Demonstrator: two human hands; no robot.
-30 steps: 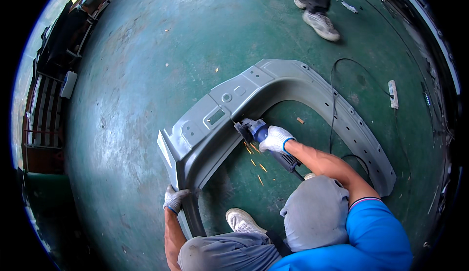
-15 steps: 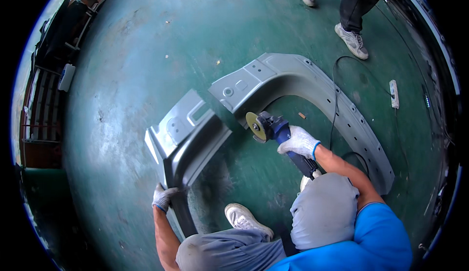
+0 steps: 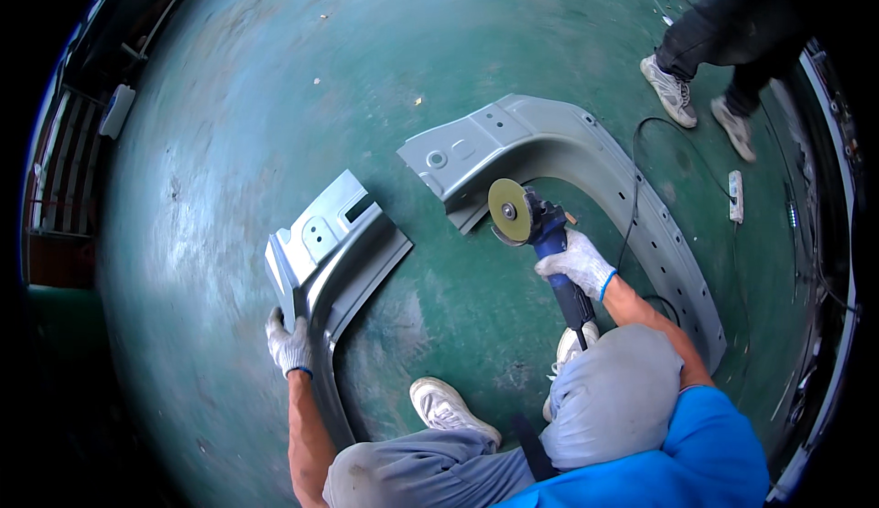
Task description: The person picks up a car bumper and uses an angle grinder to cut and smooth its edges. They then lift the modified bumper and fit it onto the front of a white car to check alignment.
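Observation:
My right hand (image 3: 577, 261), in a white knit glove with a blue cuff, is wrapped around the body of a dark blue angle grinder (image 3: 552, 239). Its yellowish disc (image 3: 509, 211) faces up, held above the floor near a large curved grey metal body panel (image 3: 536, 128). On the left, a smaller grey metal panel piece (image 3: 334, 243) extends back toward my left knee. My gloved left hand (image 3: 289, 343) grips that piece by its outer left edge, the thumb on top. A gap separates the two panels. Part of the smaller piece is hidden behind my leg.
A co-worker's legs in dark trousers and light shoes (image 3: 673, 90) stand at the far right. A black cable loops over the large panel to a white power strip (image 3: 735, 197). My shoe (image 3: 449, 409) is between the panels. A rack (image 3: 69, 165) stands at the left.
My left hand has shifted forward along the smaller panel, which has turned slightly. The grinder moved right and its disc turned more upward. The co-worker stepped to the right.

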